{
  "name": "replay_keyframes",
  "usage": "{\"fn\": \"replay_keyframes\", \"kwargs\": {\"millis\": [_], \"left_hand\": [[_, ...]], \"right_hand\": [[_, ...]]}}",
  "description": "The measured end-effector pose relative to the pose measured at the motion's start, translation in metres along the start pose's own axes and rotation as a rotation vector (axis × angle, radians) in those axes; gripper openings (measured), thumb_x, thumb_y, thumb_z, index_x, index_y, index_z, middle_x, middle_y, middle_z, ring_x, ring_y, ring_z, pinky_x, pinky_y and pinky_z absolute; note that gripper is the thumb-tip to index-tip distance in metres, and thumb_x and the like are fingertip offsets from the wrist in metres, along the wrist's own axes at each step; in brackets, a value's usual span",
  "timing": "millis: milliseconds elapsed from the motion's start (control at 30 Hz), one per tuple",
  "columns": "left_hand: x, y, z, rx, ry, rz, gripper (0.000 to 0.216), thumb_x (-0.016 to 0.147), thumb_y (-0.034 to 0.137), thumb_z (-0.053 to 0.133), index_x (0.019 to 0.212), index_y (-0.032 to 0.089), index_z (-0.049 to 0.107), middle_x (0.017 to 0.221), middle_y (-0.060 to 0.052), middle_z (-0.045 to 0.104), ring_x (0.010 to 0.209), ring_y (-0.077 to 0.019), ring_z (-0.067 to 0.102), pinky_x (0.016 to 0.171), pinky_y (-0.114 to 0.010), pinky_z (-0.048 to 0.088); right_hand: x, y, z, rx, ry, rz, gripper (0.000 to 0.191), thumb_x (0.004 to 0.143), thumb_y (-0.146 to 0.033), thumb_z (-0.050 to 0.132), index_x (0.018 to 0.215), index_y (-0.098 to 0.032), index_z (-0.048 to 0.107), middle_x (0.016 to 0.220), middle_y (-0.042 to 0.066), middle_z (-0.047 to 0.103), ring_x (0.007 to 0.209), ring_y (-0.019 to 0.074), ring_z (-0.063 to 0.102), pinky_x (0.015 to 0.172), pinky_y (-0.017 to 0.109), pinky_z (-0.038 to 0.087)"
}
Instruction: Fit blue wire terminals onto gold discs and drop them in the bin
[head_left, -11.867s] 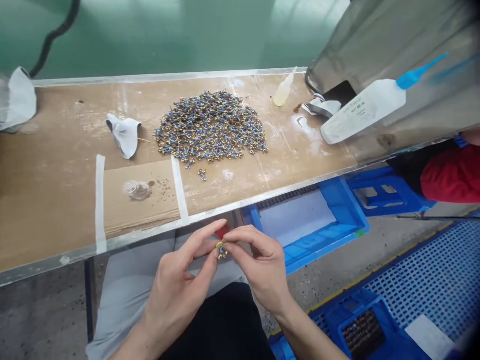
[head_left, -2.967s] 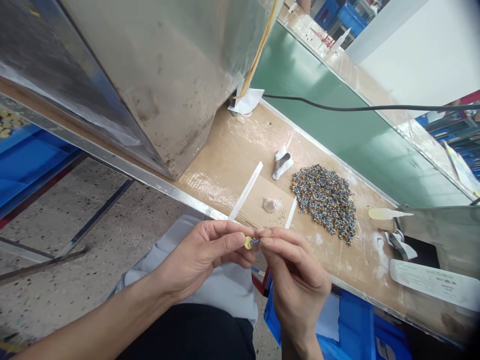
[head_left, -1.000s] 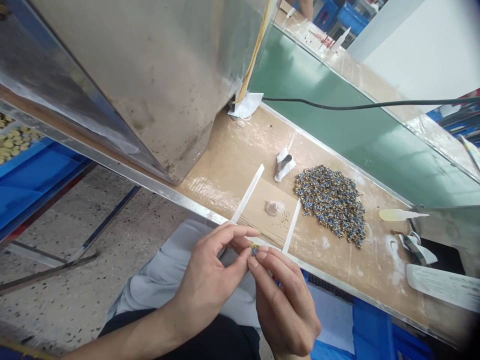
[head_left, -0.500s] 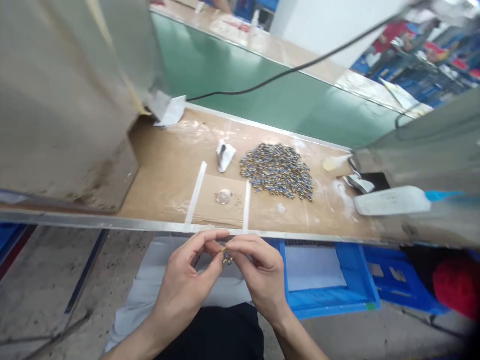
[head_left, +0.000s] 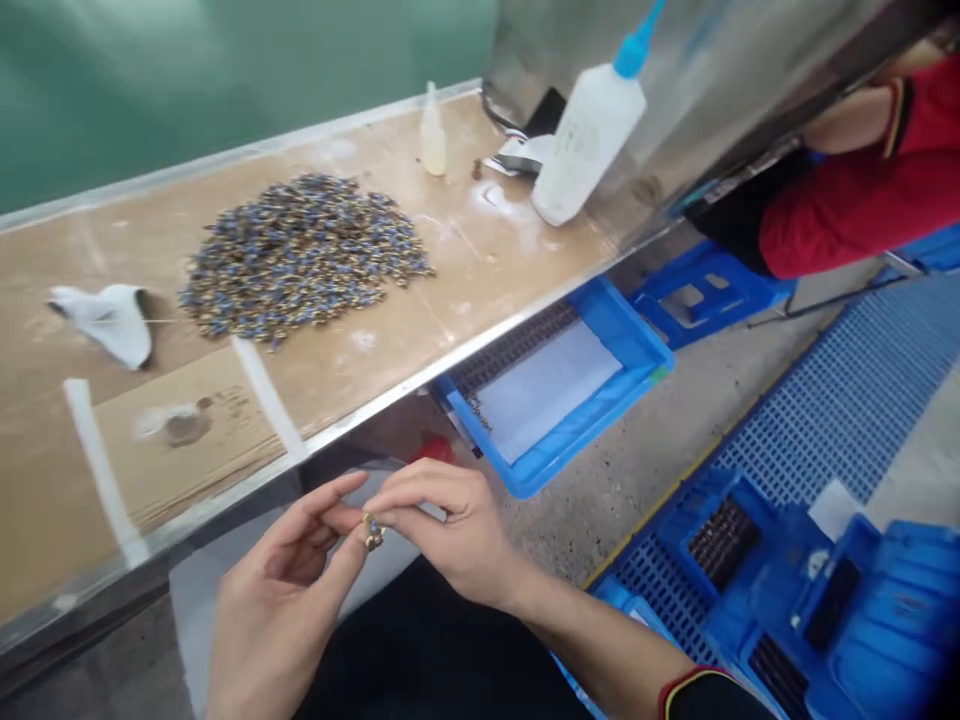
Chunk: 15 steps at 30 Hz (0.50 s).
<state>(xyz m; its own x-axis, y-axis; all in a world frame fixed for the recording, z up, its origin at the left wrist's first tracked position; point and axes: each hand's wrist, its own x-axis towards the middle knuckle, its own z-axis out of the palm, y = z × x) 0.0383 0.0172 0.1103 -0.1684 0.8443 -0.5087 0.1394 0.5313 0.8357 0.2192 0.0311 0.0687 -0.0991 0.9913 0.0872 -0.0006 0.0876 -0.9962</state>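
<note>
Both my hands meet below the bench edge, over my lap. My left hand (head_left: 281, 590) and my right hand (head_left: 442, 525) pinch one small brass and blue part (head_left: 370, 531) between their fingertips. On the brown bench top (head_left: 480, 270) above lies a large heap of the same brass and blue parts (head_left: 300, 255). A taped cardboard patch (head_left: 187, 430) with a small clear dish sits near the bench's front edge.
A white squeeze bottle with a blue nozzle (head_left: 589, 125) and a small yellowish dropper bottle (head_left: 433, 135) stand at the back right. Crumpled white paper (head_left: 105, 315) lies left. Blue trays (head_left: 555, 385) sit on the floor; a person's red sleeve (head_left: 862, 190) shows far right.
The view has swung to the right, so the metal box on the left is out of sight and the floor trays show. Both hands still pinch the small part together.
</note>
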Motion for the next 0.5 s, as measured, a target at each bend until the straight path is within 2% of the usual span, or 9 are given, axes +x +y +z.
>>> {"fn": "replay_keyframes", "kwargs": {"millis": [133,233,333,433,500], "left_hand": [[0.017,-0.01,0.018,-0.11,-0.12,-0.139,0.058,0.077,0.039,0.106,0.128,0.026,0.084,0.098,-0.002,0.084,0.098,-0.0205,0.077,0.095,-0.023,0.065],[0.024,-0.008,0.033,-0.15,-0.224,-0.223,0.057,0.077,0.038,0.106,0.128,0.024,0.084,0.105,-0.005,0.086,0.101,-0.0223,0.079,0.095,-0.025,0.066],[0.029,-0.001,0.047,-0.175,-0.299,-0.277,0.06,0.08,0.037,0.105,0.133,0.022,0.082,0.103,-0.006,0.086,0.101,-0.023,0.079,0.097,-0.028,0.066],[0.033,0.006,0.058,-0.194,-0.363,-0.309,0.065,0.084,0.036,0.103,0.142,0.022,0.078,0.108,-0.007,0.085,0.097,-0.0206,0.078,0.096,-0.027,0.065],[0.035,0.008,0.061,-0.197,-0.382,-0.307,0.067,0.085,0.036,0.102,0.145,0.021,0.076,0.114,-0.009,0.085,0.094,-0.0193,0.077,0.093,-0.027,0.064]], "right_hand": [[-0.009,0.011,-0.028,-0.116,-0.012,-0.1,0.014,0.112,-0.023,0.071,0.121,-0.022,0.082,0.123,0.002,0.082,0.116,0.0108,0.079,0.106,0.026,0.066],[-0.014,0.013,-0.044,-0.202,-0.051,-0.198,0.014,0.112,-0.024,0.071,0.123,-0.022,0.08,0.126,0.001,0.084,0.12,0.0092,0.078,0.109,0.024,0.063],[-0.015,0.013,-0.057,-0.257,-0.065,-0.231,0.013,0.113,-0.025,0.07,0.122,-0.023,0.08,0.125,0.0,0.085,0.117,0.0087,0.079,0.106,0.023,0.062],[-0.006,0.02,-0.078,-0.278,0.011,-0.095,0.016,0.114,-0.028,0.069,0.123,-0.025,0.081,0.123,0.0,0.084,0.115,0.0104,0.078,0.106,0.024,0.061],[0.004,0.034,-0.1,-0.48,0.033,0.148,0.022,0.117,-0.031,0.063,0.131,-0.028,0.08,0.129,0.001,0.083,0.119,0.0121,0.077,0.109,0.026,0.059]]}}
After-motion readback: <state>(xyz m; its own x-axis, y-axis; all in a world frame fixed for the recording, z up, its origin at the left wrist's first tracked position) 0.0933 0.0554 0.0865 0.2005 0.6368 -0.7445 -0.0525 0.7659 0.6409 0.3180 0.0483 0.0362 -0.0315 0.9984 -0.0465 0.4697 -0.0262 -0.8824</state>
